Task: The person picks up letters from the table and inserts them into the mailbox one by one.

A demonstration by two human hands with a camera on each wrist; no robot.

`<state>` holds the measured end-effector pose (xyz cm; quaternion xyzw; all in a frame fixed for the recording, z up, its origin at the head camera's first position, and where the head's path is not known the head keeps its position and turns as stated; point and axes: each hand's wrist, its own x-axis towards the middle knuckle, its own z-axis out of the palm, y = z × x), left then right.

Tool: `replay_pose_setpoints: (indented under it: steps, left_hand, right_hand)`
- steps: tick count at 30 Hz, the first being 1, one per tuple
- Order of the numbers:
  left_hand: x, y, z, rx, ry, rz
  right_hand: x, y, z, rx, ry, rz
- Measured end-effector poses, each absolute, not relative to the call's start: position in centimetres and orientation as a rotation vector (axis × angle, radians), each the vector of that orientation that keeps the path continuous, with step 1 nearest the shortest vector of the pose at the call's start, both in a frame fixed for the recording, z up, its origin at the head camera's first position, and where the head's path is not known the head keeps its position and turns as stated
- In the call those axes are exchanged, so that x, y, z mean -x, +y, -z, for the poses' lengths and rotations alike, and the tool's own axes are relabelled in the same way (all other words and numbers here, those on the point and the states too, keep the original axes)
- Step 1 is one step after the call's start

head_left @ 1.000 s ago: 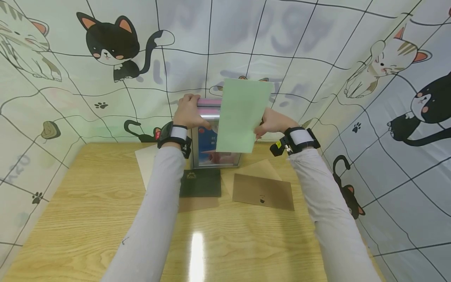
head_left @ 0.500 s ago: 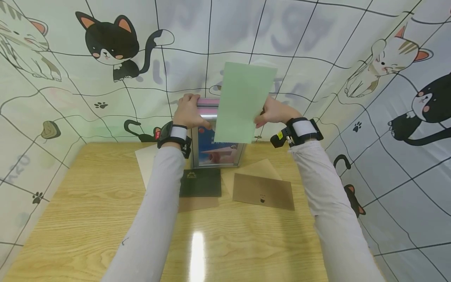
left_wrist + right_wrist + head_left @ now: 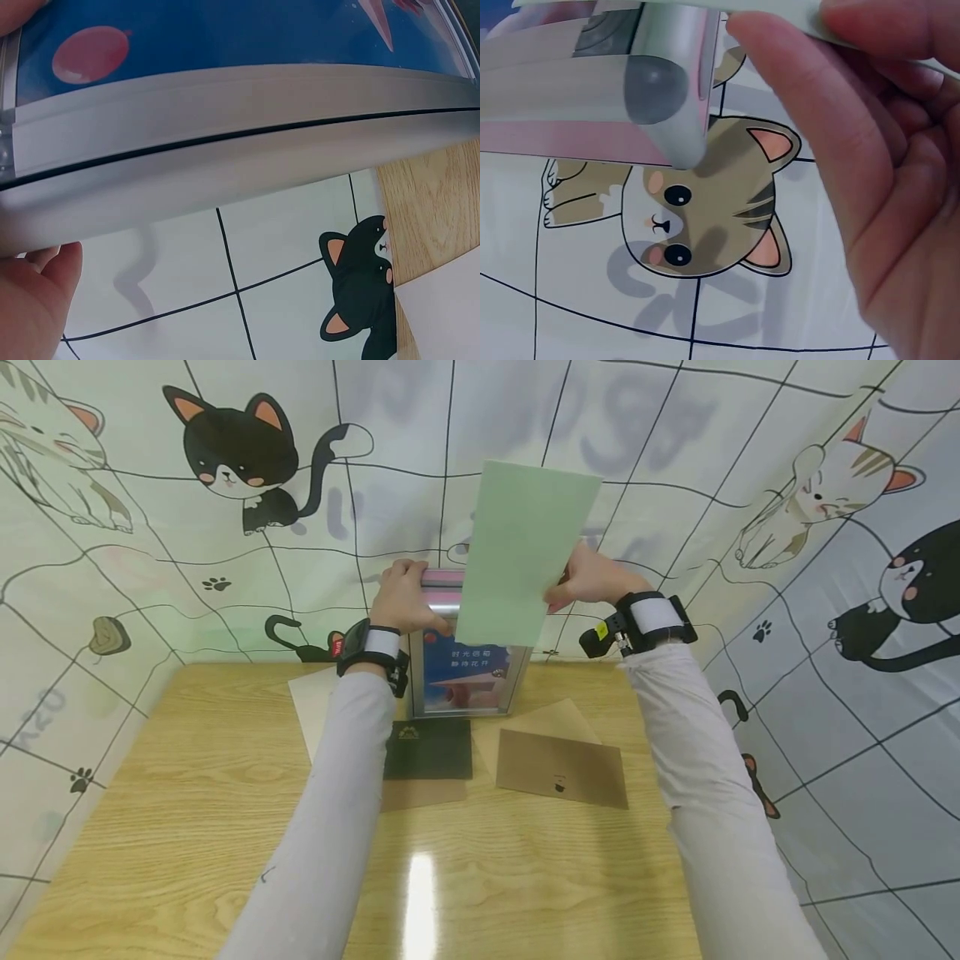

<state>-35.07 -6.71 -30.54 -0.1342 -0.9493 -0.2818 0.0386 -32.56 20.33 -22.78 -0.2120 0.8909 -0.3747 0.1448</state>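
A letter box with a silver frame, pink trim and a blue picture front stands upright at the table's back edge. My left hand grips its upper left corner, thumb across the front and fingers over the top. In the left wrist view the box's side panel fills the upper part. My right hand pinches a pale green envelope by its right edge. The envelope is held upright above the box front and hides the top right of it. The right wrist view shows the box's rounded end near my right fingers.
On the wooden table before the box lie a dark green envelope over a light brown one, and a brown envelope over a tan one. White paper lies left. Cat-print cloth stands behind.
My right hand has risen and shifted slightly right with the green envelope, which uncovers more of the box's blue front and its printed text. My left hand keeps its place on the box.
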Motion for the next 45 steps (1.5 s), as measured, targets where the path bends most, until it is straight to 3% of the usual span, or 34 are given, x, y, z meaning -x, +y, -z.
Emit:
replay_pose_setpoints:
  steps: [24,45]
  left_hand:
    - [35.3,-7.0,30.4,0.405,-2.894,0.840]
    - [35.3,-6.7,30.8,0.400,-2.906,0.832]
  right_hand:
    - [33.0,19.5,18.5,0.680,2.630,1.089]
    - [34.6,18.9,18.4,0.730,2.681,1.087]
